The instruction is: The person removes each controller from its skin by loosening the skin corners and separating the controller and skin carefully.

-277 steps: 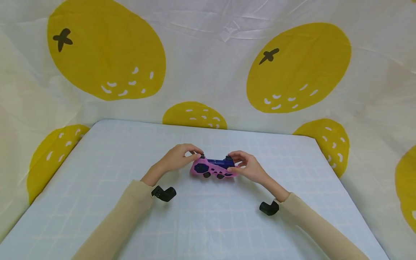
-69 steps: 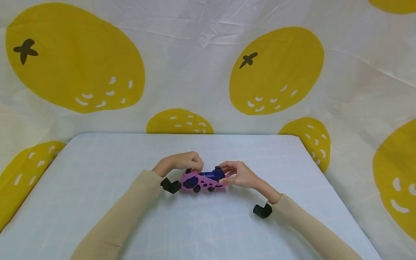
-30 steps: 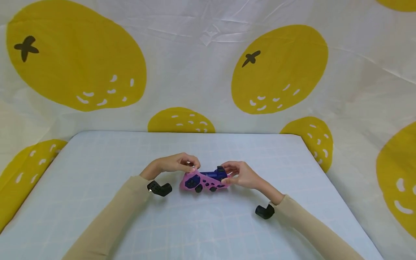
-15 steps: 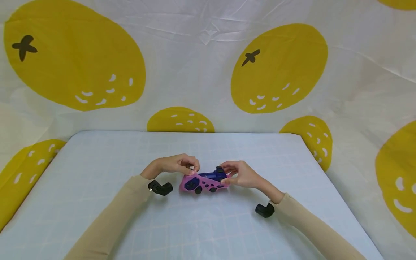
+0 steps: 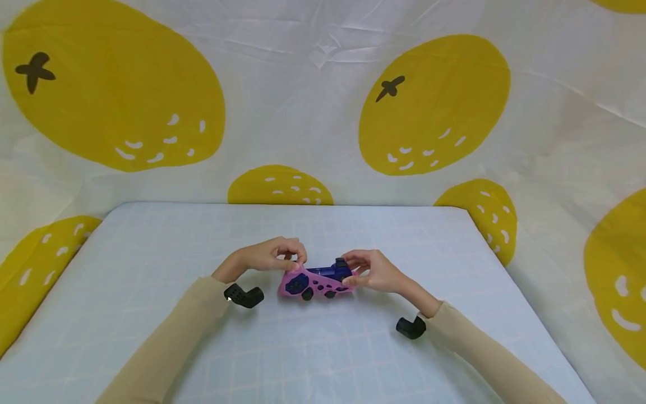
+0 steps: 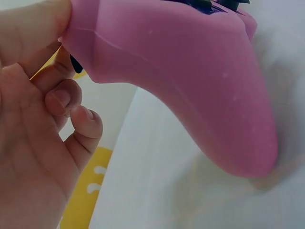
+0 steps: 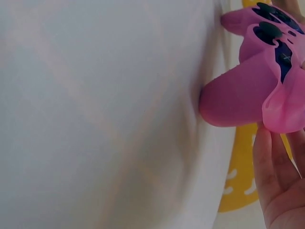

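Observation:
A dark blue game controller [image 5: 328, 272] sits partly inside a pink rubbery sleeve [image 5: 287, 286], close over the table with its thumbsticks toward me. Its top edge and right shoulder stick out of the sleeve. My left hand [image 5: 270, 255] pinches the upper left corner, thumb on the front of the sleeve. In the left wrist view, the sleeve covers the left grip [image 6: 209, 86] smoothly, and the other fingers curl loosely behind. My right hand [image 5: 379, 272] holds the right end between thumb and fingers. The right wrist view shows the sleeve's loose edge [image 7: 281, 114] folded there.
The table [image 5: 313, 348] has a pale blue checked cover. Behind it hangs a white cloth [image 5: 303, 84] printed with large yellow fruit. A black wrist camera [image 5: 244, 295] is on the left wrist, another camera [image 5: 411, 327] on the right.
My left hand has moved from a curled pose over the controller's top middle back to its upper left corner. My right hand has kept its hold, and the sleeve looks much the same.

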Demonstrator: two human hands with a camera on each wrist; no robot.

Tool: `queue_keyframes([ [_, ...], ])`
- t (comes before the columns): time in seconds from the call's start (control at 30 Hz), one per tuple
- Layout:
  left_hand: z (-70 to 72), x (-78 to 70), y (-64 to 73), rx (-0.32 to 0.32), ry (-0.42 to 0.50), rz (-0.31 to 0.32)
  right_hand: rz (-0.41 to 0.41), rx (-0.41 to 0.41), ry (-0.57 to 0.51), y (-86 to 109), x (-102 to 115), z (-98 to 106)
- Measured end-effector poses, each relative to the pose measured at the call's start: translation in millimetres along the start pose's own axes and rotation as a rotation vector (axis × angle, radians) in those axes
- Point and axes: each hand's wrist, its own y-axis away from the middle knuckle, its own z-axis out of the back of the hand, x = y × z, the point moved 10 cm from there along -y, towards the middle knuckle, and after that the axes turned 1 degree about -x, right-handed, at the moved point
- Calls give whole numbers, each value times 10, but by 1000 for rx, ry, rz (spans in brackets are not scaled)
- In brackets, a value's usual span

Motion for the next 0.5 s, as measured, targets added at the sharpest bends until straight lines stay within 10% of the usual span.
queue_keyframes([
  [0.5, 76, 26, 70, -103, -96, 116, -15, -26, -6, 27, 11, 23],
])
